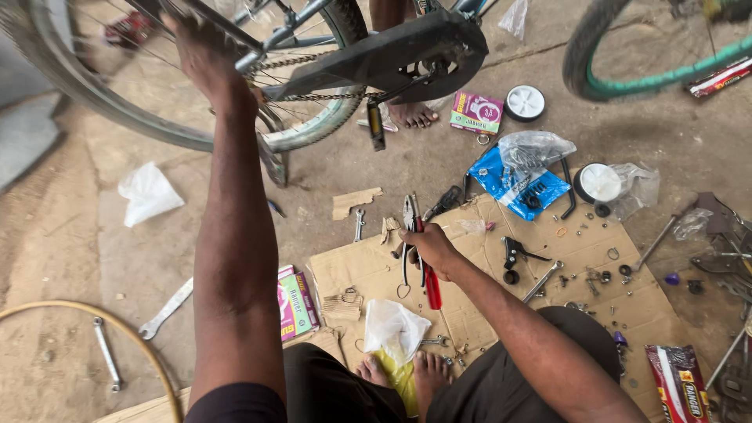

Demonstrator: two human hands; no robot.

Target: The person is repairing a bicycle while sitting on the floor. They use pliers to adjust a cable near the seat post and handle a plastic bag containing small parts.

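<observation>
My left hand (202,59) reaches up and grips the frame of a bicycle near its rear wheel (94,90), beside the chain and black chain guard (392,59). Down on a sheet of cardboard (486,313), my right hand (429,247) is closed around red-handled pliers (427,274), whose metal jaws point away from me. A black pedal (376,125) hangs below the chain guard. My bare feet (407,372) rest at the cardboard's near edge, next to a white and yellow plastic bag (394,333).
Spanners (166,310), a black brake lever (517,252), nuts and small parts lie scattered on the cardboard and dirt floor. Small boxes (296,304), blue and clear bags (521,184), white round wheels (525,102) and a loose rim (94,321) surround me. Another person's bare foot (411,115) stands behind the bicycle.
</observation>
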